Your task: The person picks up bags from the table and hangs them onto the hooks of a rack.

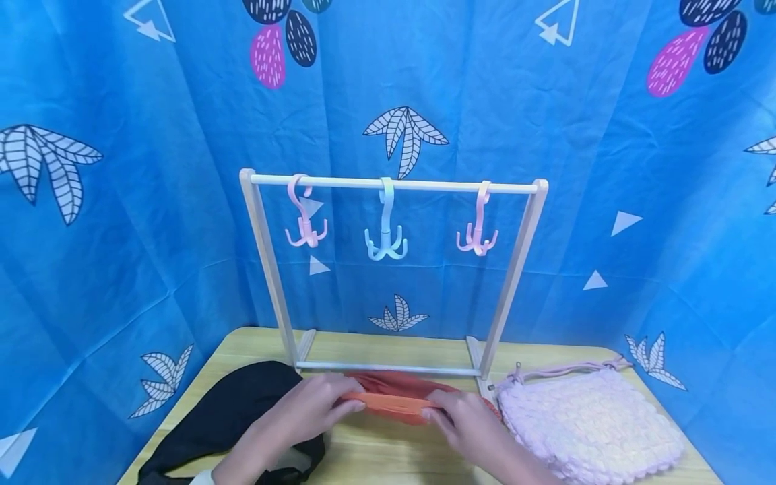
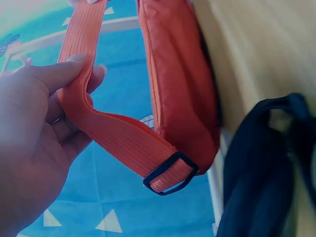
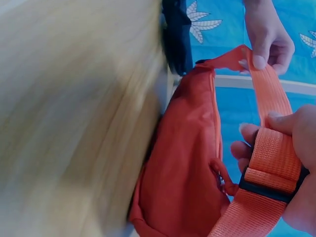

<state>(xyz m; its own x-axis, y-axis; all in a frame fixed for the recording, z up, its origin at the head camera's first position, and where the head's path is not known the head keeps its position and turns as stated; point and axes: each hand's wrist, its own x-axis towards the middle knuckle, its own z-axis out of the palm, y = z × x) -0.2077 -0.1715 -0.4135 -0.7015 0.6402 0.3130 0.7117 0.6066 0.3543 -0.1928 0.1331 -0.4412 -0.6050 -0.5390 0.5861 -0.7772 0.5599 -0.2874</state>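
Bag (image 1: 394,383), lower centre: long axis laid across the frame; the strap (image 1: 397,404) is pinched by left grip (image 1: 318,404) and right grip (image 1: 467,419).

We see that the red bag (image 3: 180,153) is made of thin, smooth cloth with a soft, dull shine. Its strap (image 2: 121,137) is woven cloth, and we can see tiny ridges all over it. The black buckle (image 3: 266,191) looks like hard, smooth plastic. The black bag (image 1: 236,404) looks like soft, matt cloth. The fluffy bag (image 1: 594,421) is puffy cloth, bumpy all over. Our desk (image 1: 376,465) looks like smooth wood with lines of grain. The rack (image 1: 270,269) has posts like pale, smooth wood; we can't tell what its white bars are. The pink hooks (image 1: 306,234) and blue hook (image 1: 386,250) look like smooth plastic. Behind them, we see a blue curtain (image 1: 485,114) of thin, creased cloth.
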